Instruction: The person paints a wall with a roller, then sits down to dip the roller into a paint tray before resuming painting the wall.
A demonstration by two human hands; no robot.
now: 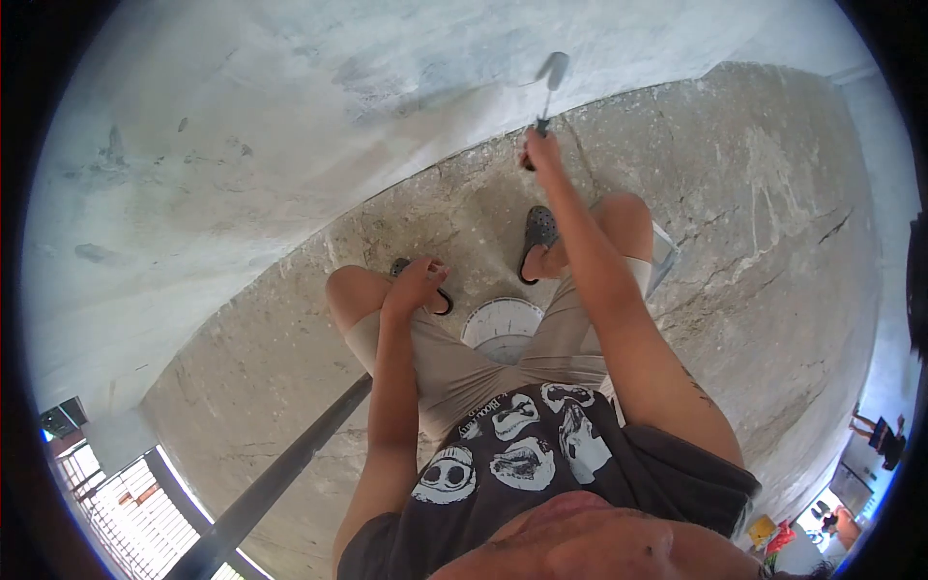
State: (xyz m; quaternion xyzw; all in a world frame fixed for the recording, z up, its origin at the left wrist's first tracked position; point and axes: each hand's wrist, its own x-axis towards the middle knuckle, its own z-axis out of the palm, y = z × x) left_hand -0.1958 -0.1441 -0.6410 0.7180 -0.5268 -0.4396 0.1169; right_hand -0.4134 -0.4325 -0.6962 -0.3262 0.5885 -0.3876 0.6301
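Observation:
My right hand (541,155) is stretched forward, closed round the black handle of a small paint roller (555,72). The roller's light head overlaps the lower part of the pale, patchy wall (290,116) and is slightly blurred. Down by my left knee, my left hand (418,284) rests with loosely bent fingers and holds nothing visible. Between my thighs shows the round white rim of a bucket (504,319), partly hidden under me. My feet, in dark clogs (540,228), stand apart on the floor near the wall.
The rough concrete floor (754,213) has pale splashes and cracks. A grey pole (290,466) slants past my left side. Beside my right knee lies a flat, pale-edged object (663,253), partly hidden. A barred window (126,507) is at lower left; another person (882,440) appears at far right.

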